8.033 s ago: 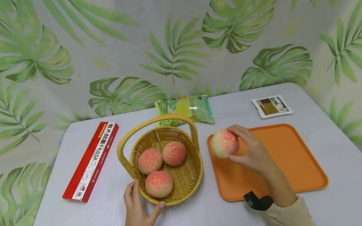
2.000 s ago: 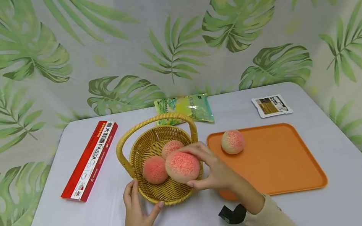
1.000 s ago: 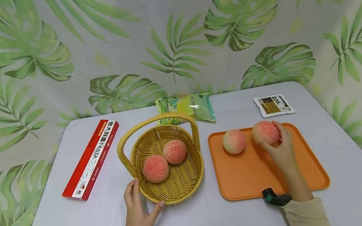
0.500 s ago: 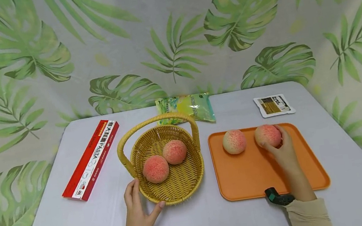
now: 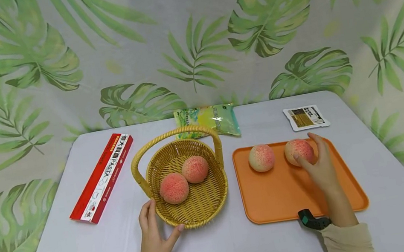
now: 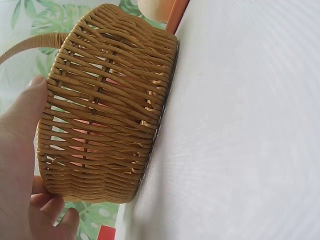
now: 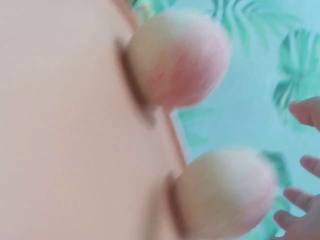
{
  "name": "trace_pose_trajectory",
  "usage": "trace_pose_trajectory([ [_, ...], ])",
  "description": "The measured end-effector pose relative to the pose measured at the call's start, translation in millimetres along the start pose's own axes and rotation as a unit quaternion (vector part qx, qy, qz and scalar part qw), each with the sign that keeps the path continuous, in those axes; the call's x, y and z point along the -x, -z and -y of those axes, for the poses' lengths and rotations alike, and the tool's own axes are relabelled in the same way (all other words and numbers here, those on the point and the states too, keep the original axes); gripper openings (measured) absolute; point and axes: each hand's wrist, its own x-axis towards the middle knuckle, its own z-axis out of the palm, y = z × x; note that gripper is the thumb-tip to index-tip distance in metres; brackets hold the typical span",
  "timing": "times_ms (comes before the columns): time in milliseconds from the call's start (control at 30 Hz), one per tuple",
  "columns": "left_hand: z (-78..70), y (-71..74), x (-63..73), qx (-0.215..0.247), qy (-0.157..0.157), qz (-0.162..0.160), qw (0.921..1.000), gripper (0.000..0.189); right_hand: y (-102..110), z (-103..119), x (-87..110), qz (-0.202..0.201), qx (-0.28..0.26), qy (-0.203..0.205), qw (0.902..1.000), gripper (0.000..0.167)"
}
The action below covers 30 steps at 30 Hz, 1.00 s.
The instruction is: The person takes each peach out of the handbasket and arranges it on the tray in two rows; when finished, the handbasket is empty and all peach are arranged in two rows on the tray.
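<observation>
A woven basket with an arched handle holds two peaches, one peach at the front left and one peach behind it. My left hand grips the basket's near-left rim, thumb at the front and fingers along the side. On the orange tray lie two more peaches, a peach at the back left and a peach to its right. My right hand is spread beside that right peach. In the right wrist view its fingertips stand apart from the fruit.
A red pasta box lies slanted left of the basket. Behind the basket rests a green-yellow packet. A small white pouch lies beyond the tray's back edge. A leaf-print cloth hangs behind the table.
My right hand has carried two peaches from the basket to the tray. It has just let go of the second one and drawn slightly right. The left hand has stayed on the basket.
</observation>
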Motion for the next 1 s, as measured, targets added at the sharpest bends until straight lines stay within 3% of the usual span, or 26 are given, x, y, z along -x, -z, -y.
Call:
trace_pose_trajectory([
  [133, -1.3, 0.5, -0.3, -0.002, 0.003, 0.003, 1.0, 0.098, -1, 53, 6.3, -0.025, -0.013, 0.103, 0.9943, 0.061],
  [200, -1.8, 0.6, -0.4, -0.002, 0.007, 0.006, 1.0, 0.098, -6, 72, 9.6, -0.025, -0.038, 0.158, 0.9863, 0.057],
  [367, -1.8, 0.4, -0.4, -0.004, 0.008, 0.007, 0.9999, 0.098, -29, 103, 17.0, 0.029, -0.1, 0.29, 0.9513, 0.062],
  [467, -1.4, 0.1, -0.5, -0.005, 0.005, 0.006, 1.0, 0.099, -46, 115, 20.7, 0.058, -0.101, 0.335, 0.9352, 0.066],
  [633, -0.9, -0.3, -0.7, -0.002, 0.008, 0.009, 0.9999, 0.099, -71, 123, 24.9, 0.104, -0.093, 0.354, 0.9247, 0.064],
  [867, -0.5, 0.5, -0.1, -0.008, 0.001, 0.001, 1.0, 0.099, -106, 101, 27.7, 0.217, -0.084, 0.275, 0.9328, 0.068],
  [1000, -0.2, 0.5, -0.4, -0.006, -0.01, -0.004, 0.9999, 0.098, -124, 96, 27.4, 0.247, -0.07, 0.266, 0.9294, 0.073],
])
